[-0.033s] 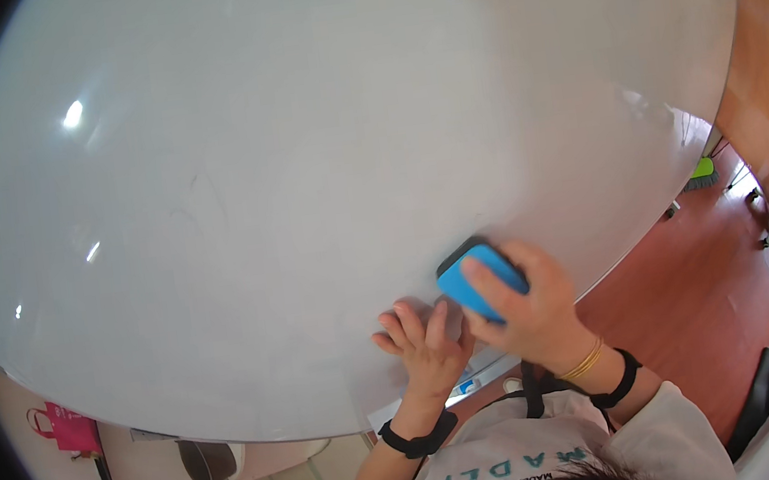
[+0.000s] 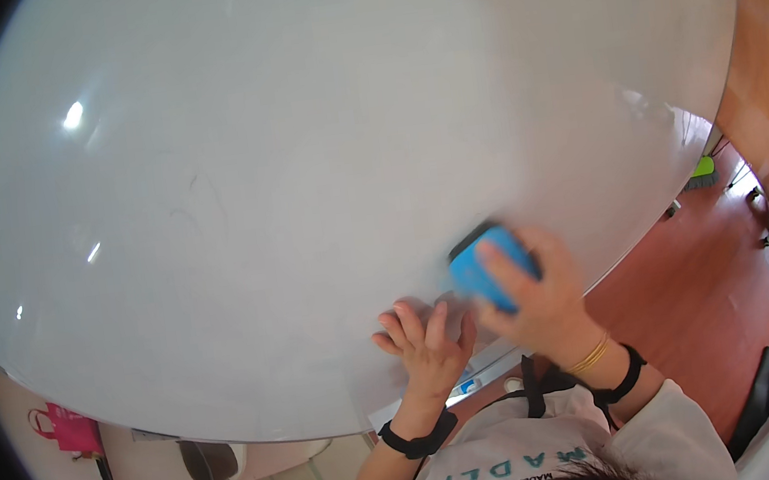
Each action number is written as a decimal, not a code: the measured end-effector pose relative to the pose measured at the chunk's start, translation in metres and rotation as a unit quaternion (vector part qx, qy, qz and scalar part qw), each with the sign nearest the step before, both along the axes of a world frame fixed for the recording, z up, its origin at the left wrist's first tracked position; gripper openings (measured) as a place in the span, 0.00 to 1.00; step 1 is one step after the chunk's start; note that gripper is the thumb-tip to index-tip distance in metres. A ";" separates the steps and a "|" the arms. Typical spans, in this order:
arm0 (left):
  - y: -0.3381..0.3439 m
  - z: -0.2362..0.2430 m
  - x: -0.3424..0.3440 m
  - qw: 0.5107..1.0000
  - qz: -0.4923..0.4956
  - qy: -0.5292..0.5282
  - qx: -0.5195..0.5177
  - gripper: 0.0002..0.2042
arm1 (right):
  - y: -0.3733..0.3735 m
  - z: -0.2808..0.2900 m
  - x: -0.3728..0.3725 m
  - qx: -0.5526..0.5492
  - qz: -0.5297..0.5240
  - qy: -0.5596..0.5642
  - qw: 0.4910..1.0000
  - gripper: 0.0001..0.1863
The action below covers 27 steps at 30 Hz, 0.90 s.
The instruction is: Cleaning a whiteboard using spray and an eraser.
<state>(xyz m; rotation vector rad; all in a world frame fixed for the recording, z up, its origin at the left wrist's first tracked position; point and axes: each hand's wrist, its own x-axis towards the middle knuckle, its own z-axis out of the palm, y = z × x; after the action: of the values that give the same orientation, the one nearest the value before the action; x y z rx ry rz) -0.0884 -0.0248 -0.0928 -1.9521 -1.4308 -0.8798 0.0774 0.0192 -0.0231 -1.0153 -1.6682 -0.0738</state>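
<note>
A large white whiteboard (image 2: 295, 136) fills most of the head view, with a few faint dark marks left of its middle. My right hand (image 2: 545, 292) grips a blue whiteboard eraser (image 2: 480, 271) whose dark felt side lies against the board near its lower right part; the hand is slightly blurred. Just left of it, my left hand (image 2: 432, 349) rests on the board by the lower edge, fingers spread, holding nothing. Black bands circle both wrists, and thin gold bracelets sit on the right one.
At the lower left, a pink bag (image 2: 71, 427) and a dark rounded object (image 2: 207, 463) lie on a pale surface. A pale tray (image 2: 495, 358) runs below the board. To the right are reddish flooring (image 2: 670, 301), a green brush (image 2: 702, 170) and a black object (image 2: 759, 400).
My right hand has moved a little up and to the right across the board with the eraser. My left hand has stayed in place.
</note>
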 end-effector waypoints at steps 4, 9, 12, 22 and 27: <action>-0.001 0.006 0.005 0.999 0.014 0.000 -0.038 0.28 | 0.003 0.006 0.005 -0.002 -0.044 0.026 0.999 0.33; -0.003 0.003 0.002 1.000 0.019 0.002 -0.011 0.27 | 0.006 0.005 0.004 0.014 0.006 0.007 1.000 0.31; -0.006 0.009 0.008 0.998 0.019 -0.005 -0.060 0.28 | 0.002 0.002 0.003 0.010 -0.020 0.017 1.000 0.31; 0.001 0.013 0.017 0.999 -0.032 -0.032 -0.012 0.27 | -0.005 -0.006 0.002 -0.042 -0.006 0.029 0.999 0.32; 0.004 0.006 0.012 0.999 0.042 0.011 -0.020 0.24 | -0.001 -0.012 0.005 -0.026 0.023 0.005 0.999 0.33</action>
<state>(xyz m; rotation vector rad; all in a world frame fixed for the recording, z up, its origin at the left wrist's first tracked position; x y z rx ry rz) -0.0767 -0.0210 -0.0870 -1.9099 -1.5183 -0.7954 0.0824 0.0177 -0.0348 -1.0137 -1.6906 0.0047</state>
